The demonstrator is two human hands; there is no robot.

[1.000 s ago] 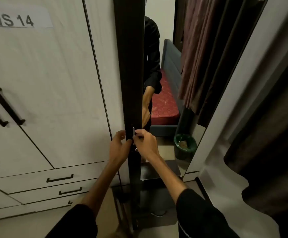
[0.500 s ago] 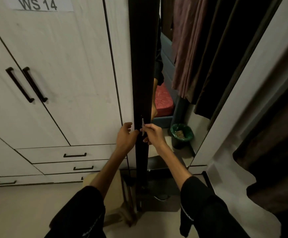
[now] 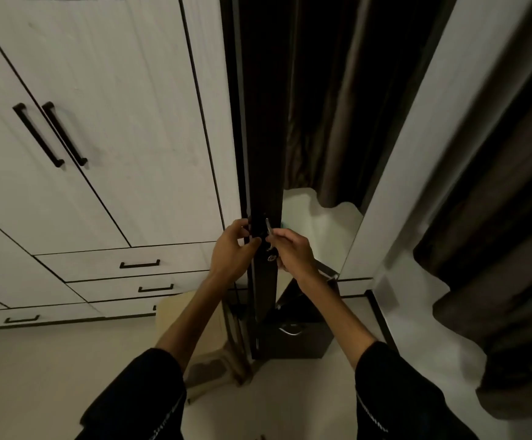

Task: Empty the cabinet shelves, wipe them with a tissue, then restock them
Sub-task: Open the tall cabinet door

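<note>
A person in dark sleeves stands at the dark edge of a tall mirrored cabinet door (image 3: 263, 173), working its lock with both hands. The left hand (image 3: 231, 249) curls round the door's edge, thumb and fingertips clamped on the narrow frame just beside the lock, its grip closed on the panel. The right hand (image 3: 291, 252) pinches a small metal key (image 3: 268, 228), its grip narrow and tight, with more silvery metal, perhaps a ring or the lock face (image 3: 271, 257), just below; which of the two it is cannot be told in the dim light. The shelves to be emptied are out of sight behind the door, so the task appears to be at its very start. The door looks tall, stiff and fairly heavy, and its mirror face is fragile and smears easily, so the dark edge where the left hand already sits seems the sound place to pull from. The key is small, hard and likely slippery, best held by its flat head between thumb and forefinger. To the left stand pale wardrobe doors (image 3: 106, 122) with black handles (image 3: 38, 134) and drawers (image 3: 137, 265); dark curtains (image 3: 496, 217) hang at right.
</note>
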